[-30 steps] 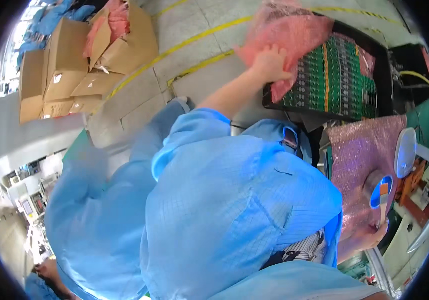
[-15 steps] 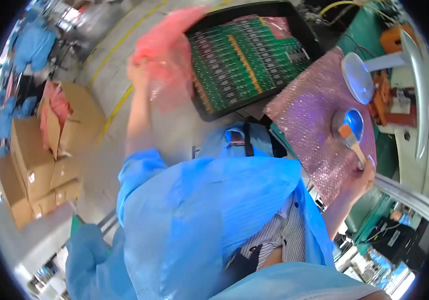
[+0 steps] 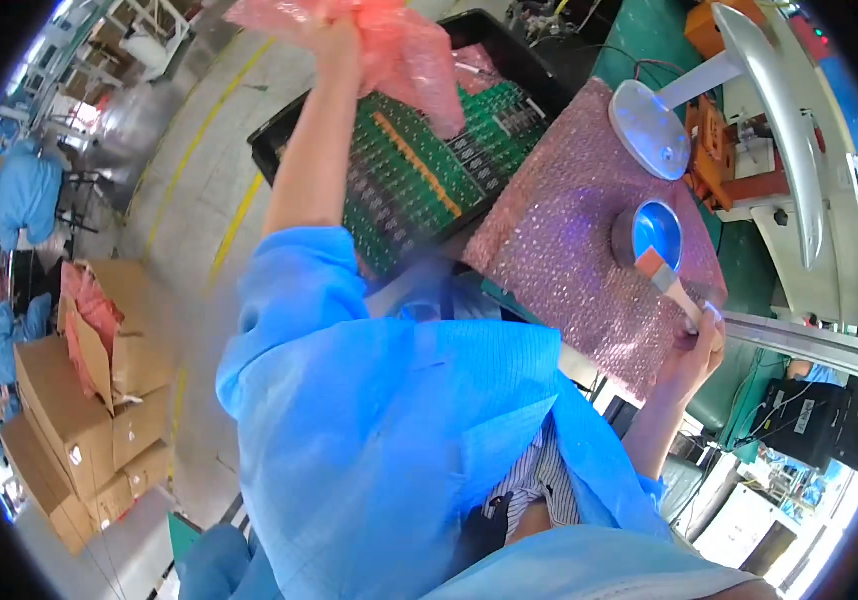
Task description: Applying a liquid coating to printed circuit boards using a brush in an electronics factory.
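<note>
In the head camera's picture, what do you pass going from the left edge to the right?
Cardboard boxes → left hand gripping pink plastic bags → black tray of green circuit boards → pink bubble wrap → right hand holding a brush.

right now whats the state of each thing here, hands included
left hand: raised, gripping the pink plastic bag
pink plastic bag: crumpled, lifted above the tray
black tray: open, filled with green circuit boards lying flat
right hand: closed on the brush handle
brush: tilted, bristles at the small round dish
pink bubble wrap: spread flat on the bench
cardboard boxes: stacked, top one open
</note>
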`<action>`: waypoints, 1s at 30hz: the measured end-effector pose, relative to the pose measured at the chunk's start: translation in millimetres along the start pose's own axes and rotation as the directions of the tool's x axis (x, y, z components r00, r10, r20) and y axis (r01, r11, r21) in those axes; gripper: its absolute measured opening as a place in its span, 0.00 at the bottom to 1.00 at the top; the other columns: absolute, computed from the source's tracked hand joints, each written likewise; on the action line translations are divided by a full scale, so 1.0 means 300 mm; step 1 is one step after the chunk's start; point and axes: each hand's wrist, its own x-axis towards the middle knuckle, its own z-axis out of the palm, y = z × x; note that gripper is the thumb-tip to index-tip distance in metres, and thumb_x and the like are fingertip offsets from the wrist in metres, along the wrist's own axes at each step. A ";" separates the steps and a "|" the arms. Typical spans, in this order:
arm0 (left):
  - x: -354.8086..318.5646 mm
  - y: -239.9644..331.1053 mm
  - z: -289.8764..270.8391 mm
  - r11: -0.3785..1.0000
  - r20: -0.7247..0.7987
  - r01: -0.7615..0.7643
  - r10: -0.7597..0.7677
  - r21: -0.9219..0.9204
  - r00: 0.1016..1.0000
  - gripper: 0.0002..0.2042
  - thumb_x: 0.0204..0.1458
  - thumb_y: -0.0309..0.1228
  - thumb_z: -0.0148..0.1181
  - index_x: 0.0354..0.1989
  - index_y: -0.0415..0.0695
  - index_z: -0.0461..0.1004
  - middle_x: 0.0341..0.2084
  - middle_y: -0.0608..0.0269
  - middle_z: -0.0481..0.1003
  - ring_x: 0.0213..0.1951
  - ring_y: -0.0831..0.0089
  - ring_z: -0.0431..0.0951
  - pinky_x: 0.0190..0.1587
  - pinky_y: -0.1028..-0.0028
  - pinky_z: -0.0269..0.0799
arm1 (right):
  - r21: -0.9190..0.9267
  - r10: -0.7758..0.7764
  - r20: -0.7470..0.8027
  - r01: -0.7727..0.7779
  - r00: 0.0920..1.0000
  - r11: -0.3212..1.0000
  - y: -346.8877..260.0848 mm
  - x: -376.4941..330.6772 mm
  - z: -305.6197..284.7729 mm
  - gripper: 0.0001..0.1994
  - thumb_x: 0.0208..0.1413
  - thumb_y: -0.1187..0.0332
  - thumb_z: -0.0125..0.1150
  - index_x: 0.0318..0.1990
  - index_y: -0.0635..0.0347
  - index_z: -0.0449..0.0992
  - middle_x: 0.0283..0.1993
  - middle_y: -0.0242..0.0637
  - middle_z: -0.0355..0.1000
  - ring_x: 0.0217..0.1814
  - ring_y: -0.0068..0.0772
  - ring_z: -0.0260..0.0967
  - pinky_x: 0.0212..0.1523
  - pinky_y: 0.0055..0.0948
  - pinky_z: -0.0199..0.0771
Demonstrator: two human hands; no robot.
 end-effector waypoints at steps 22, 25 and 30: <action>-0.378 -0.537 0.578 0.286 0.506 -0.443 -0.680 0.849 0.530 0.31 0.48 0.55 0.42 0.57 0.48 0.57 0.59 0.52 0.54 0.60 0.54 0.52 0.57 0.50 0.49 | -0.436 -0.251 -0.263 0.118 0.931 0.892 0.006 0.259 -0.234 0.05 0.55 0.70 0.51 0.33 0.62 0.72 0.25 0.26 0.62 0.23 0.12 0.56 0.20 0.14 0.56; -0.347 -0.494 0.593 0.228 0.502 -0.500 -0.686 0.835 0.526 0.26 0.49 0.51 0.42 0.54 0.50 0.63 0.56 0.52 0.58 0.59 0.55 0.56 0.56 0.52 0.51 | -0.402 -0.207 -0.267 0.086 0.941 0.912 -0.005 0.257 -0.198 0.06 0.55 0.70 0.51 0.33 0.62 0.71 0.25 0.26 0.63 0.22 0.12 0.56 0.20 0.14 0.56; -0.284 -0.400 0.643 0.251 0.517 -0.510 -0.702 0.823 0.489 0.18 0.48 0.45 0.45 0.41 0.48 0.75 0.40 0.55 0.74 0.44 0.58 0.74 0.46 0.59 0.68 | -0.063 0.040 -0.388 -0.070 0.921 0.996 -0.059 0.220 -0.144 0.06 0.55 0.70 0.51 0.31 0.63 0.71 0.25 0.26 0.63 0.22 0.13 0.57 0.19 0.14 0.56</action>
